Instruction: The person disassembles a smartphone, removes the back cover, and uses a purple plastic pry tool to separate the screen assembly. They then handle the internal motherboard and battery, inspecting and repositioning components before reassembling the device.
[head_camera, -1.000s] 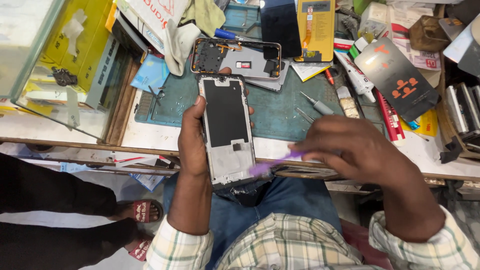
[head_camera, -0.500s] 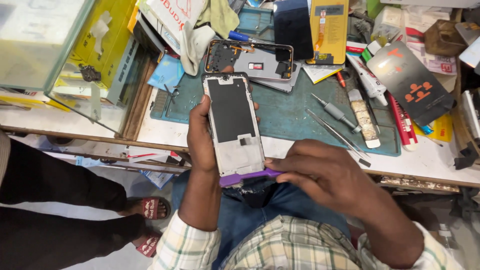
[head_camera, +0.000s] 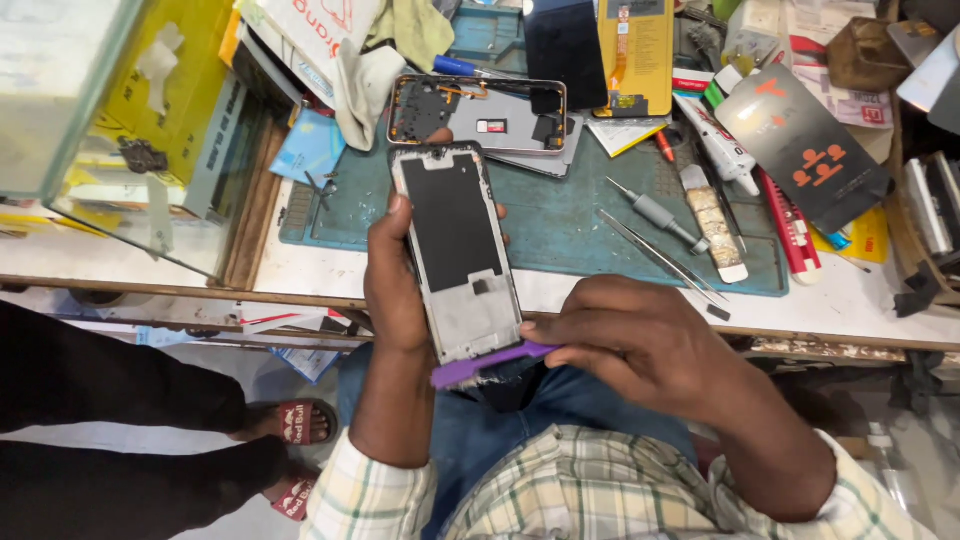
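Note:
My left hand (head_camera: 395, 290) grips a bare phone frame (head_camera: 455, 250), long axis pointing away from me, its grey inner side with a black panel facing up. My right hand (head_camera: 640, 345) holds a flat purple pry tool (head_camera: 485, 364) pressed across the frame's near bottom edge. Both hands hover over my lap, just in front of the workbench edge. A second opened phone body (head_camera: 480, 115) lies on the green mat (head_camera: 560, 220) beyond the frame.
Tweezers (head_camera: 660, 255), a small screwdriver (head_camera: 655, 213) and a brush-like tool (head_camera: 715, 220) lie on the mat's right. A yellow package (head_camera: 635, 50), dark card (head_camera: 805, 145), cloth (head_camera: 385, 50) and glass case (head_camera: 110, 130) crowd the bench. Another person's sandalled feet (head_camera: 300, 450) stand at left.
My right hand has brought the purple tool from a loose hold to the right in against the frame's bottom edge. The frame has stayed in my left hand.

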